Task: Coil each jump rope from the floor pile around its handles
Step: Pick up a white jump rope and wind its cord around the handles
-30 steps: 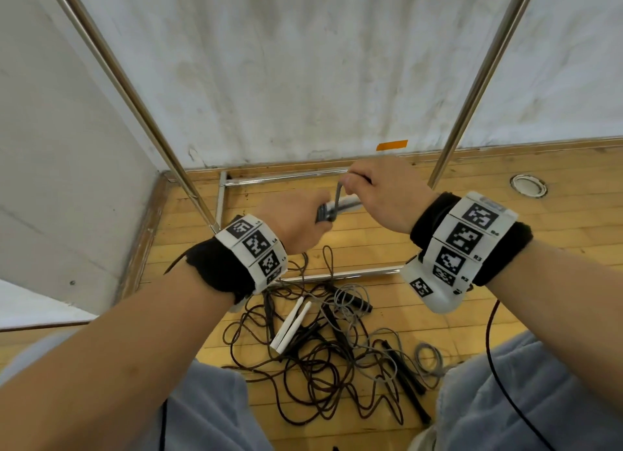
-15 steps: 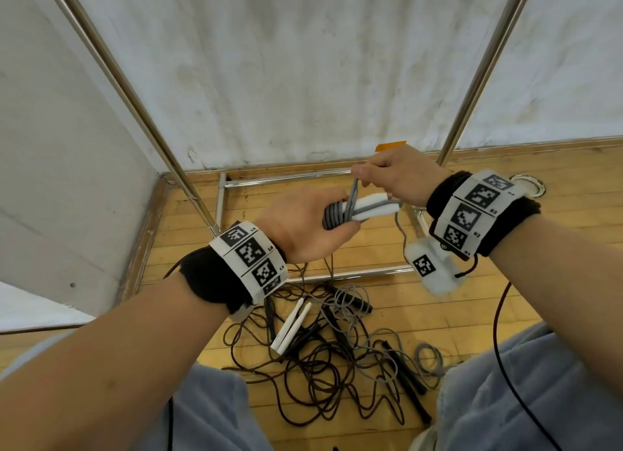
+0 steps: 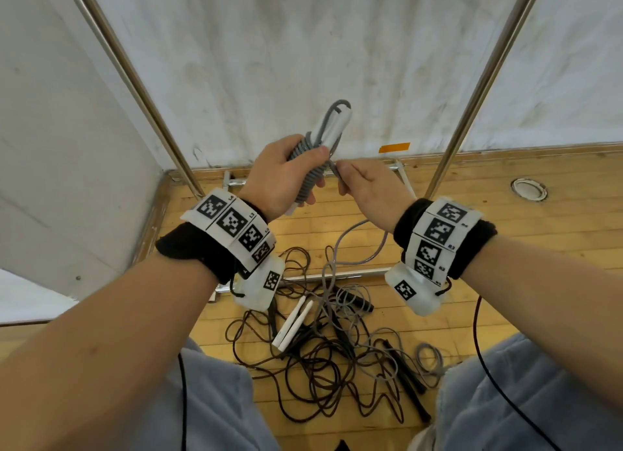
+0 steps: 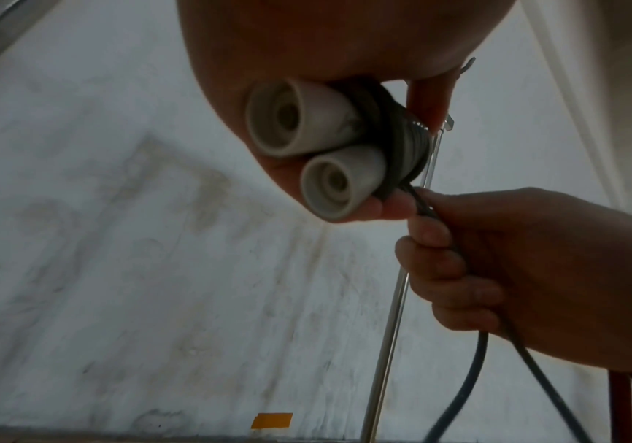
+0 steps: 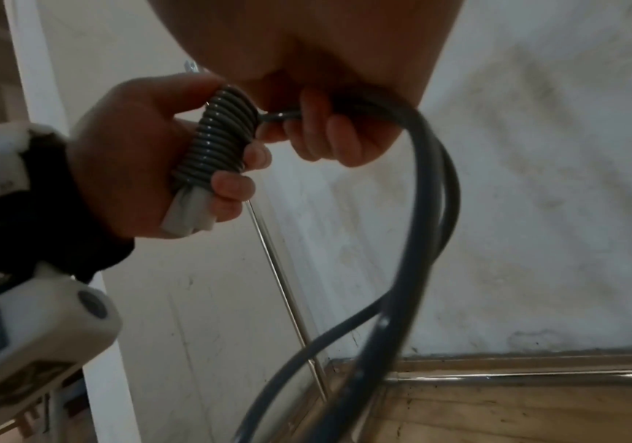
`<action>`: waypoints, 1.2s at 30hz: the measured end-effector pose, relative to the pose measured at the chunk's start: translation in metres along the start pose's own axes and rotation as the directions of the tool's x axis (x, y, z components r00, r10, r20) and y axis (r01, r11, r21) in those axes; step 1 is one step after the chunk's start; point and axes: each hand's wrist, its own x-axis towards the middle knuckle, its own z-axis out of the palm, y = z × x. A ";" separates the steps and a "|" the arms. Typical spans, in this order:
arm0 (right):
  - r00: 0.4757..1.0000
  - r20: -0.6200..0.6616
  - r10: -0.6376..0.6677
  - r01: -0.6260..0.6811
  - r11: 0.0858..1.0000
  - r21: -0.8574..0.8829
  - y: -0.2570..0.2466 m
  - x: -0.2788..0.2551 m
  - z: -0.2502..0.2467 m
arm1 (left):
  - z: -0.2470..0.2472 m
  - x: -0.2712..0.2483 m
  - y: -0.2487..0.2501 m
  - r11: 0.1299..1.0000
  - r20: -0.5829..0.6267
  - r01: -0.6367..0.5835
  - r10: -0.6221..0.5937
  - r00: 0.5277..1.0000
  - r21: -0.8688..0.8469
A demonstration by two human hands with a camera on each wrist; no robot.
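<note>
Head view, nearest you: your knees in grey-blue trousers (image 3: 215,403) frame the floor pile of tangled dark jump ropes (image 3: 323,359) on the wooden plank floor (image 3: 526,235), with a pair of slim white handles (image 3: 292,326) lying side by side in the tangle and black handles beside them.

Above the pile, your left hand (image 3: 281,177) has its fingers and thumb curled round two white plastic handles (image 4: 307,150) held together, with the grey rope (image 5: 217,141) already wound in tight turns round their middle. The handles tilt up and away from you.

Just beside it, your right hand (image 3: 369,189) pinches the loose grey cord close to the coil, fingers curled over it; the slack drops in a loop towards the pile.

Farther off stand two slanted metal poles (image 3: 478,90) and a white wall with a strip of orange tape (image 3: 394,147).
</note>
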 end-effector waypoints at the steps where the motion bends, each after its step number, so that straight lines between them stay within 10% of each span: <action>1: 1.000 -0.028 0.008 -0.007 1.000 0.010 -0.002 0.001 0.000 | -0.002 0.001 0.001 1.000 -0.010 -0.001 0.001 1.000 -0.002; 12: 0.998 -0.043 -0.055 0.043 0.969 -0.245 0.001 0.001 -0.007 | -0.006 0.000 0.007 0.998 -0.036 -0.048 0.046 0.998 -0.049; 22: 0.978 0.142 0.151 -0.189 0.931 0.312 0.001 0.002 0.001 | -0.007 0.003 0.007 0.995 -0.067 -0.055 0.050 0.997 -0.085; 36: 0.995 0.063 0.081 -0.071 0.987 -0.145 -0.002 -0.002 -0.023 | -0.018 0.016 -0.023 0.859 -0.097 -0.042 0.106 0.990 0.510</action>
